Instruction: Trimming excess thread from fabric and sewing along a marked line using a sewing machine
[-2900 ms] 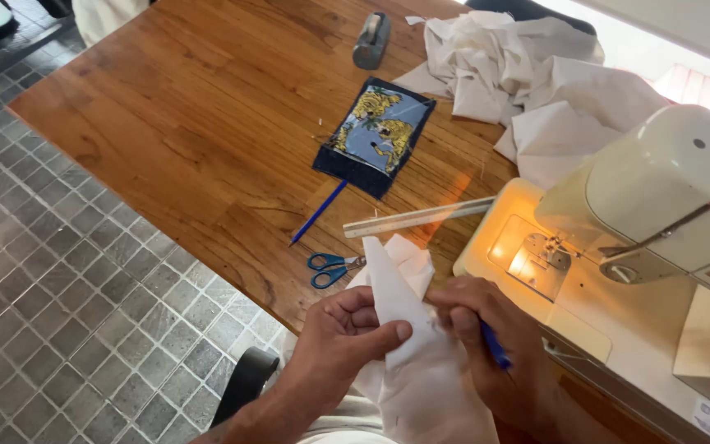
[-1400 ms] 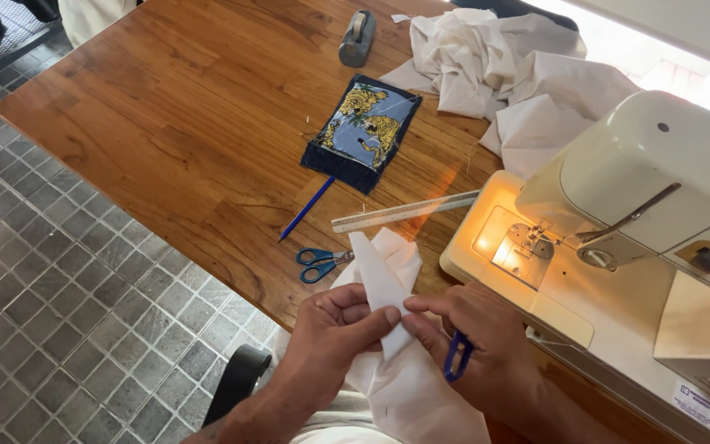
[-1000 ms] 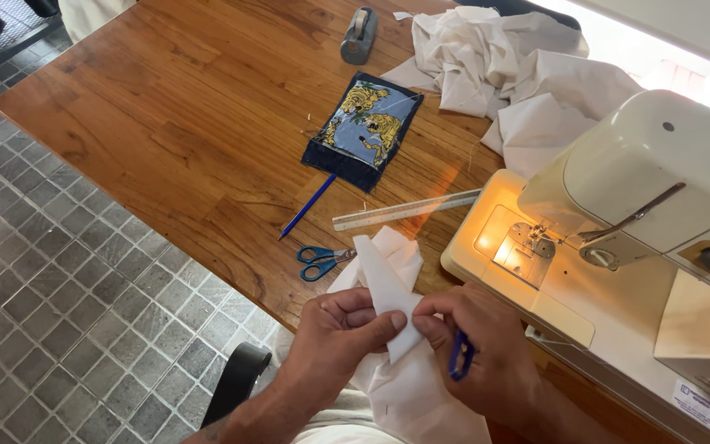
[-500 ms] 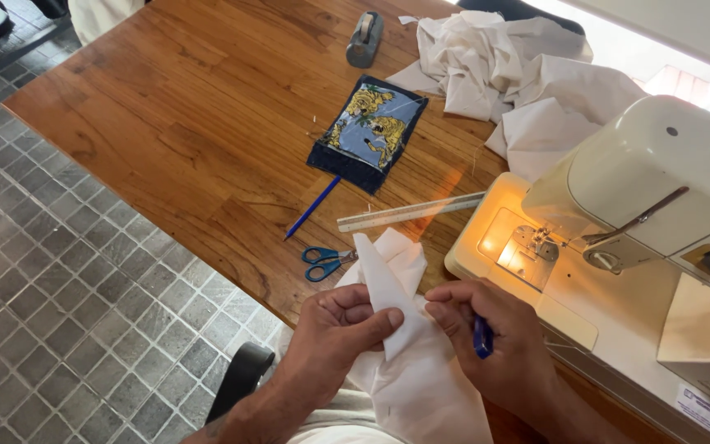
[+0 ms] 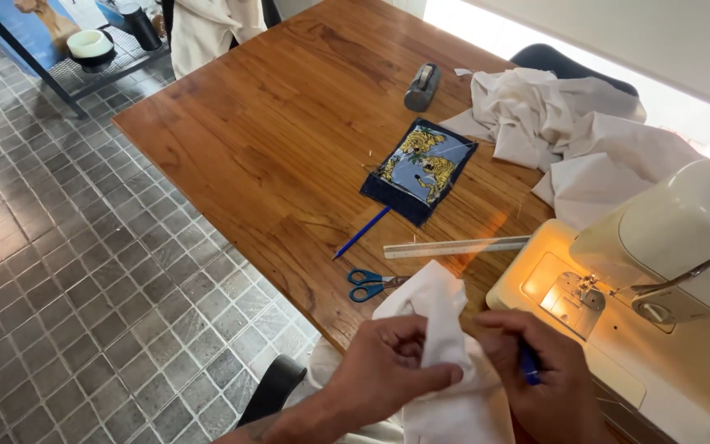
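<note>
White cloth (image 5: 441, 329) lies folded over the wooden table's (image 5: 273, 140) near edge, pinched by the left hand (image 5: 388, 374); the right hand (image 5: 540, 378), touching it, grips a blue pen (image 5: 529, 367). Likely light and limp, it is best held along its folded edge

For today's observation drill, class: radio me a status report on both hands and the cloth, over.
Left hand pinching white cloth. Right hand gripping blue pen against the cloth. Blue-handled scissors and ruler lie just beyond, apart.
</note>
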